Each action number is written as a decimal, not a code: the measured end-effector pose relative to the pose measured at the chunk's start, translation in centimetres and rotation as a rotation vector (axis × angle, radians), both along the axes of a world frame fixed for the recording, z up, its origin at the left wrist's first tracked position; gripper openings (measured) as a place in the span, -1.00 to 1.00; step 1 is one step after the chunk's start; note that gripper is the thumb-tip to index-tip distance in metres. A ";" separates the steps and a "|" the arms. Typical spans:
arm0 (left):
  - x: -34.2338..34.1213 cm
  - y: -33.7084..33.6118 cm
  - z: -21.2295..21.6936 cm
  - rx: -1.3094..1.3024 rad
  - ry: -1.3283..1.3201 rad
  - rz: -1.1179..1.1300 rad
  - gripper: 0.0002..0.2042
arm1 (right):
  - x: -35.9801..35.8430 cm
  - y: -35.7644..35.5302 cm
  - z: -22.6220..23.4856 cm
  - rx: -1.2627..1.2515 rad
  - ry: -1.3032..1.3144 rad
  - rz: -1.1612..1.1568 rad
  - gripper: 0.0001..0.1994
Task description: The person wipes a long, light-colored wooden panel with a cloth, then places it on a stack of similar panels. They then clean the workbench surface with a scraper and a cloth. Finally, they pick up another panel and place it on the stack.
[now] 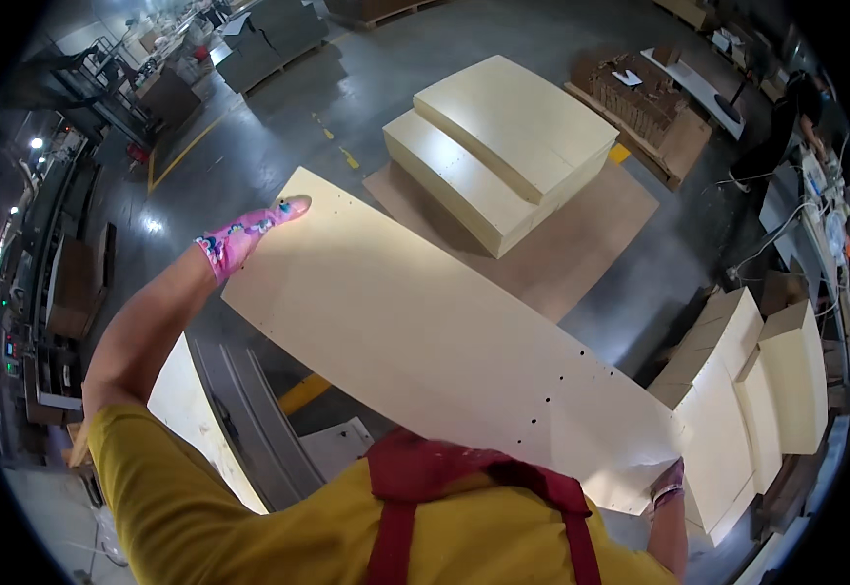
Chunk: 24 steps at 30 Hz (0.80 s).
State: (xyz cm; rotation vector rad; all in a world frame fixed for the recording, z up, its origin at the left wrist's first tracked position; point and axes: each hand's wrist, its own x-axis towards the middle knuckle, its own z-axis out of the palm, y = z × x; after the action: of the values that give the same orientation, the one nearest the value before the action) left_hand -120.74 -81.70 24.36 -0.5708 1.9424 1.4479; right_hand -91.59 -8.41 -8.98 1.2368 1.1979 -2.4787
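A long cream-coloured panel with small drilled holes spans the space in front of my body, held up between both hands. My left hand, in a pink patterned glove, grips its far left end with the thumb lying on the upper face; the other fingers are hidden beneath. At the near right end, my right hand, in a dark patterned glove, holds the panel's edge close to a stack of similar panels. Most of that hand's fingers are hard to make out.
Ahead, more cream panels are piled on a brown sheet on the grey floor. Brown boards lie on a pallet beyond. A person stands at a bench on the right. Grey machine rails run at my left.
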 end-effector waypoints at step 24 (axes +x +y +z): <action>-35.9 -33.1 -9.8 0.051 -0.115 0.037 -0.44 | -33.3 -30.9 -3.9 0.065 -0.170 -0.199 -0.43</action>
State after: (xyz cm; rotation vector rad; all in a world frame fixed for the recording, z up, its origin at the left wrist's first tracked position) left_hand -156.64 -114.79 14.52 -0.6554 1.8095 1.4505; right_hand -124.89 -39.27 -12.93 1.6213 1.1729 -2.4219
